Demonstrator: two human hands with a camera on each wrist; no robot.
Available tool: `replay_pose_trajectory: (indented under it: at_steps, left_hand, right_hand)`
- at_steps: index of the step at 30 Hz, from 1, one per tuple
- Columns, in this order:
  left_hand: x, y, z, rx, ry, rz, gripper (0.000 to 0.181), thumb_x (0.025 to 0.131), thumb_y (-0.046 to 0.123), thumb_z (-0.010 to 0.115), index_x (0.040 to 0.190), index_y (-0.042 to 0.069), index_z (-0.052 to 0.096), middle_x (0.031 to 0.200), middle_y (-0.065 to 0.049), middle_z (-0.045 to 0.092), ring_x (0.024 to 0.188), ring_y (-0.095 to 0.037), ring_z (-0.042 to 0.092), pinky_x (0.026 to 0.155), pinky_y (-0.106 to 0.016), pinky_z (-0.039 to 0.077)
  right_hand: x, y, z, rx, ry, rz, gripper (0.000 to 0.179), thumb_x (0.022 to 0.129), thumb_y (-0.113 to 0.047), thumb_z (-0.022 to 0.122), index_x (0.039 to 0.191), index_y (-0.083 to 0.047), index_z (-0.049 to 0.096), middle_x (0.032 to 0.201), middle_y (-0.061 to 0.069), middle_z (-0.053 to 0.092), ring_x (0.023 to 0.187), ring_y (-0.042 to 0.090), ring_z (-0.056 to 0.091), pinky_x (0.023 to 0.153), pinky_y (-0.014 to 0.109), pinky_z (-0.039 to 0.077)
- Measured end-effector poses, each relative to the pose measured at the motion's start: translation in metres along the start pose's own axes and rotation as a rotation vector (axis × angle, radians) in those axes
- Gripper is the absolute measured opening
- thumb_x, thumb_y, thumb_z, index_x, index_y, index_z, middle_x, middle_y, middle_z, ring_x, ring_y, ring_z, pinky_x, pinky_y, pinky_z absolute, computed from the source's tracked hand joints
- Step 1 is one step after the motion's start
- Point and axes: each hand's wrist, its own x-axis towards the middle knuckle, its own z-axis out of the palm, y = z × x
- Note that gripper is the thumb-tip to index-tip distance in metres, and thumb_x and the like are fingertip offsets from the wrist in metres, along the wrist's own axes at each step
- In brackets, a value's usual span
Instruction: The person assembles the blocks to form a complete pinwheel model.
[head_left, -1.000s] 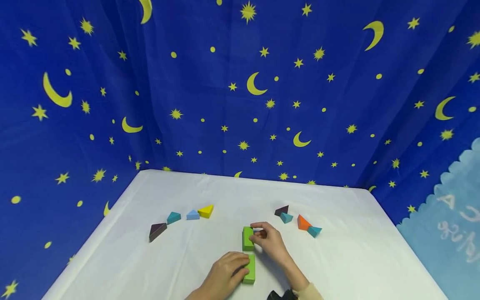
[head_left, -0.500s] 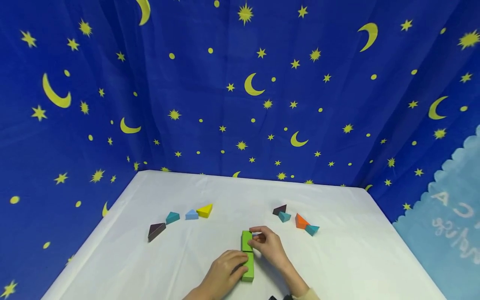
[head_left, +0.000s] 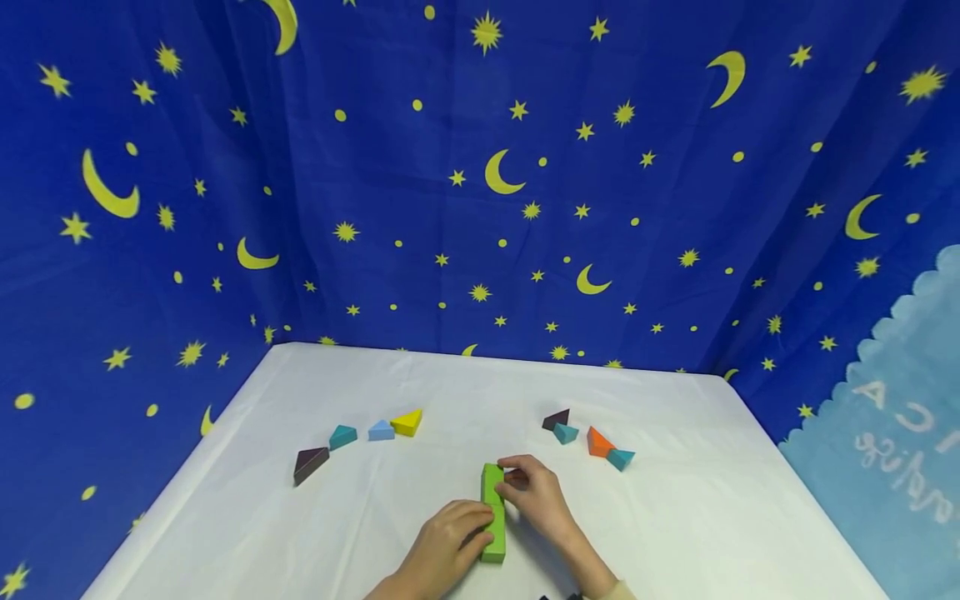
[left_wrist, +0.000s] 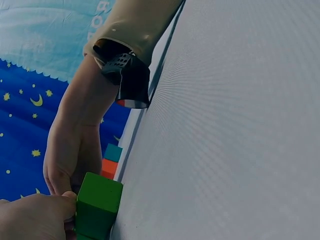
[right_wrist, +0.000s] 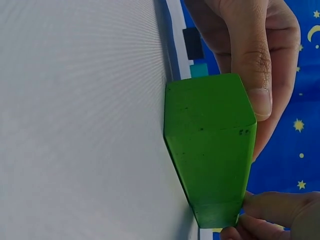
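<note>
Two green rectangular blocks lie end to end in one line, pointing away from me. On the nearer green block [head_left: 495,546] my left hand [head_left: 446,542] has its fingers and thumb, holding it from the left. My right hand [head_left: 542,500] pinches the farther green block [head_left: 491,479] from the right, index finger at its far end and thumb along its side. The left wrist view shows the near block's end face [left_wrist: 100,192] beside the left thumb. In the right wrist view the nearer block hides most of the farther one.
On the white table [head_left: 240,517], a dark triangular block [head_left: 311,465], a teal one [head_left: 343,436], a light blue one [head_left: 381,431] and a yellow one [head_left: 407,422] lie left. Another dark one [head_left: 556,419], an orange one [head_left: 599,442] and two teal ones lie right.
The gap between the two green blocks has gone; they came together end to end and now line up straight. Both hands stay on them. The head view has shifted slightly.
</note>
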Motion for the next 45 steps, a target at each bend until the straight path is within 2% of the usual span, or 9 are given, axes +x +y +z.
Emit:
replay_pose_trajectory:
  at_steps: [7,13,19,24,28,32,35,41,45]
  left_hand:
    - [0.004,0.003,-0.003,-0.003,0.023,0.011,0.025,0.079,0.011,0.075,0.102,0.004,0.07,0.108,-0.004,0.067,0.099,-0.017,0.061,0.085,-0.03,0.051]
    - [0.016,-0.001,0.0,-0.023,0.022,-0.08,0.026,0.081,0.013,0.075,0.105,0.003,0.069,0.109,-0.004,0.066,0.1,-0.017,0.061,0.084,-0.032,0.052]
    - [0.016,-0.007,0.005,0.041,-0.007,-0.105,0.024,0.078,0.015,0.076,0.099,0.004,0.071,0.103,-0.003,0.068,0.097,-0.018,0.062,0.083,-0.034,0.052]
    - [0.015,-0.01,0.007,0.028,0.016,-0.089,0.023,0.077,0.015,0.077,0.097,0.005,0.071,0.102,-0.003,0.068,0.096,-0.017,0.062,0.083,-0.034,0.052]
    - [0.015,-0.01,0.008,0.019,0.004,-0.098,0.023,0.078,0.015,0.077,0.097,0.005,0.071,0.103,-0.004,0.068,0.096,-0.018,0.062,0.083,-0.034,0.052]
    - [0.014,-0.009,0.007,0.006,-0.037,-0.114,0.022,0.08,0.015,0.075,0.099,0.004,0.07,0.104,-0.004,0.068,0.097,-0.018,0.062,0.084,-0.034,0.052]
    - [0.014,-0.007,0.007,-0.001,-0.051,-0.117,0.022,0.081,0.014,0.074,0.1,0.004,0.07,0.104,-0.004,0.067,0.098,-0.018,0.062,0.084,-0.034,0.052]
    - [0.014,-0.008,0.008,0.004,-0.019,-0.097,0.022,0.079,0.015,0.076,0.098,0.004,0.071,0.102,-0.004,0.068,0.096,-0.018,0.062,0.083,-0.035,0.052]
    - [0.014,-0.011,0.009,0.01,-0.012,-0.097,0.022,0.079,0.015,0.076,0.098,0.005,0.071,0.102,-0.004,0.068,0.096,-0.017,0.062,0.083,-0.034,0.052]
  right_hand:
    - [0.0,-0.001,0.0,-0.028,-0.016,-0.018,0.032,0.08,-0.007,0.074,0.109,0.001,0.063,0.107,0.012,0.062,0.093,0.027,0.063,0.08,0.032,0.054]
    - [0.001,0.0,-0.003,-0.051,0.019,-0.031,0.032,0.081,-0.01,0.074,0.109,0.001,0.063,0.107,0.012,0.062,0.094,0.028,0.063,0.08,0.031,0.054]
    - [0.011,0.004,-0.026,-0.05,0.213,-0.032,0.026,0.081,-0.005,0.073,0.105,0.004,0.066,0.102,0.015,0.065,0.092,0.03,0.064,0.081,0.036,0.054]
    - [0.025,0.018,-0.061,-0.061,0.367,0.06,0.025,0.081,-0.001,0.072,0.104,0.006,0.067,0.102,0.019,0.066,0.092,0.032,0.064,0.081,0.038,0.053]
    - [0.033,0.035,-0.076,-0.088,0.352,0.162,0.024,0.083,-0.003,0.07,0.106,0.005,0.067,0.101,0.018,0.067,0.093,0.031,0.064,0.081,0.038,0.054]
    - [0.037,0.049,-0.08,-0.122,0.317,0.199,0.024,0.083,-0.004,0.069,0.105,0.005,0.068,0.098,0.018,0.068,0.092,0.031,0.065,0.081,0.04,0.053]
    - [0.038,0.053,-0.082,-0.16,0.31,0.199,0.024,0.082,-0.003,0.069,0.105,0.005,0.068,0.099,0.018,0.067,0.092,0.032,0.064,0.082,0.042,0.052]
    - [0.041,0.054,-0.083,-0.249,0.284,0.179,0.023,0.08,0.0,0.067,0.102,0.005,0.068,0.1,0.019,0.066,0.093,0.034,0.061,0.083,0.045,0.05]
    - [0.043,0.054,-0.08,-0.269,0.274,0.155,0.019,0.079,0.002,0.068,0.097,0.004,0.07,0.091,0.015,0.068,0.086,0.029,0.063,0.077,0.042,0.052]
